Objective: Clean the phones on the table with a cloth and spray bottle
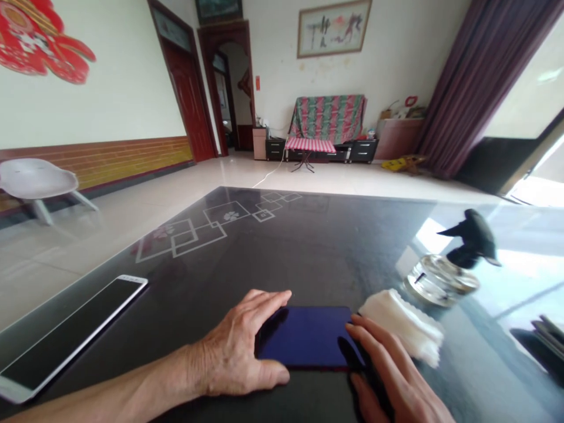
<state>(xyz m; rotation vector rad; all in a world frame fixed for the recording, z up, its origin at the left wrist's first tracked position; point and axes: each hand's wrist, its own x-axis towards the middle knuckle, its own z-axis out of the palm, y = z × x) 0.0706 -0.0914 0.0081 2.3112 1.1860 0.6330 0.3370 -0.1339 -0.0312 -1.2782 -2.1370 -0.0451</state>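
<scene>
A dark blue, glossy phone [308,338] lies lengthwise across the black table between my hands. My left hand [242,346] grips its left end, with the thumb along the near edge and the fingers at the far edge. At the opposite end, my right hand [400,370] has its fingertips on the phone's right corner and its thumb below; part of this grip is in shadow. A folded white cloth [403,323] rests just beyond my right hand. Behind the cloth stands a clear spray bottle [440,282] with a black trigger head.
A white-framed tablet or large phone [74,335] with a dark screen lies at the table's left. Dark flat objects [546,338] sit at the right edge. The table [273,252] has a pale square pattern. A white chair [39,179] stands beyond its left side.
</scene>
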